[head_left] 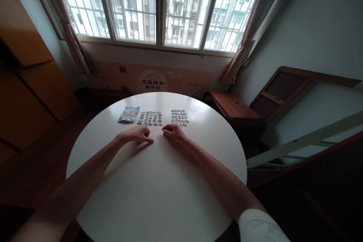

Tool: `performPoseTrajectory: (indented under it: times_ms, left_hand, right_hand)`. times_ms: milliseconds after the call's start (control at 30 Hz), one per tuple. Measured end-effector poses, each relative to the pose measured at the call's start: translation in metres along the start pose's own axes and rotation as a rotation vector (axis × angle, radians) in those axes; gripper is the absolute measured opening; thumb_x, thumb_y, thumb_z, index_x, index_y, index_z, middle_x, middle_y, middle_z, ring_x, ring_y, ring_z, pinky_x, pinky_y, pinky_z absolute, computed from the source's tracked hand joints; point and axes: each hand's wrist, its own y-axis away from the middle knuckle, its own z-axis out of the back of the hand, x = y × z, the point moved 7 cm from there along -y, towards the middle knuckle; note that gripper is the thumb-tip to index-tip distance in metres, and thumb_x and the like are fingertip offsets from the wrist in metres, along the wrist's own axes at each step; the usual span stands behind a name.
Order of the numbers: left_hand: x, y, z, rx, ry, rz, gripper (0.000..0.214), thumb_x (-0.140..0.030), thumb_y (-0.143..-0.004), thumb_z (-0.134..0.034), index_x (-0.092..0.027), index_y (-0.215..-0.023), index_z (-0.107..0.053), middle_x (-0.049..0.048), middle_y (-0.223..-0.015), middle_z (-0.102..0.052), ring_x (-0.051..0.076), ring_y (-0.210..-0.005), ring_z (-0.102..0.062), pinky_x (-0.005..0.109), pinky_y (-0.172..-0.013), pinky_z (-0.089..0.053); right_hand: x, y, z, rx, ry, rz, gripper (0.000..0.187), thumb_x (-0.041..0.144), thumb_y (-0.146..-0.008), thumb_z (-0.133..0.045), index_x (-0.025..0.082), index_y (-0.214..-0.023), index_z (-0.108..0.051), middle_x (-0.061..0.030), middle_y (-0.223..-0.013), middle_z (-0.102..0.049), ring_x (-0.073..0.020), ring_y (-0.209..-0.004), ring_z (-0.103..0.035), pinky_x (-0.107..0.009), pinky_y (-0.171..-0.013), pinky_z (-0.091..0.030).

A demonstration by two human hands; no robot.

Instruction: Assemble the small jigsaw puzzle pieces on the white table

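Note:
My left hand [138, 134] rests on the white round table [159, 189], its fingers curled into a fist and the thumb stretched out along the tabletop; nothing shows in it. Facing it, my right hand [174, 133] lies with fingers bent and their tips pressed together; whether something small is between them cannot be made out. Just beyond the left hand is a block of jigsaw puzzle pieces [150, 118] set out in rows. A second group of puzzle pieces [179, 117] is laid beyond the right hand, which hides its near edge.
A colourful printed packet or picture sheet [129, 114] lies at the table's far left. Past the table are a long printed box [176, 79] under the window and a wooden bench [232, 104] on the right. A pale metal rail [306, 140] slants beside the table's right edge.

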Motion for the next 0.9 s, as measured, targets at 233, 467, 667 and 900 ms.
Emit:
performPoseTrajectory:
  times_ms: [233,467,667,900]
  left_hand:
    - [0.0014,-0.0013,-0.0021,0.012,-0.021,-0.005,0.054,-0.070,-0.061,-0.057,-0.017,-0.058,-0.049,-0.0009,-0.046,-0.050,0.011,-0.043,-0.042,0.023,-0.044,-0.025]
    - [0.0011,-0.0008,-0.0004,-0.004,-0.006,-0.004,0.053,-0.070,-0.060,-0.059,-0.017,-0.057,-0.049,-0.0012,-0.045,-0.049,0.011,-0.043,-0.042,0.024,-0.044,-0.023]
    - [-0.0005,0.0013,-0.0021,0.020,0.016,0.011,0.053,-0.069,-0.061,-0.059,-0.018,-0.058,-0.048,-0.0014,-0.045,-0.049,0.011,-0.042,-0.042,0.024,-0.043,-0.025]
    - [-0.0002,0.0012,-0.0009,0.007,0.010,0.000,0.053,-0.070,-0.061,-0.058,-0.017,-0.058,-0.049,-0.0014,-0.045,-0.049,0.011,-0.042,-0.041,0.023,-0.043,-0.024]
  right_hand:
    - [0.0007,0.0010,0.0000,0.000,-0.001,0.001,0.019,0.023,-0.076,-0.057,0.013,-0.084,-0.070,-0.0048,-0.076,-0.070,-0.0148,-0.070,-0.062,-0.023,-0.066,-0.045]
    - [0.0021,0.0016,0.0005,-0.010,0.038,0.002,0.018,0.023,-0.076,-0.057,0.013,-0.083,-0.071,-0.0047,-0.077,-0.070,-0.0145,-0.070,-0.061,-0.023,-0.065,-0.044]
    - [0.0028,0.0013,-0.0005,-0.001,0.023,0.005,0.019,0.022,-0.076,-0.057,0.013,-0.083,-0.071,-0.0044,-0.075,-0.070,-0.0141,-0.068,-0.061,-0.023,-0.064,-0.044]
    - [0.0018,0.0015,-0.0006,-0.006,0.037,0.017,0.018,0.022,-0.075,-0.057,0.013,-0.083,-0.071,-0.0050,-0.077,-0.070,-0.0147,-0.070,-0.062,-0.023,-0.065,-0.044]
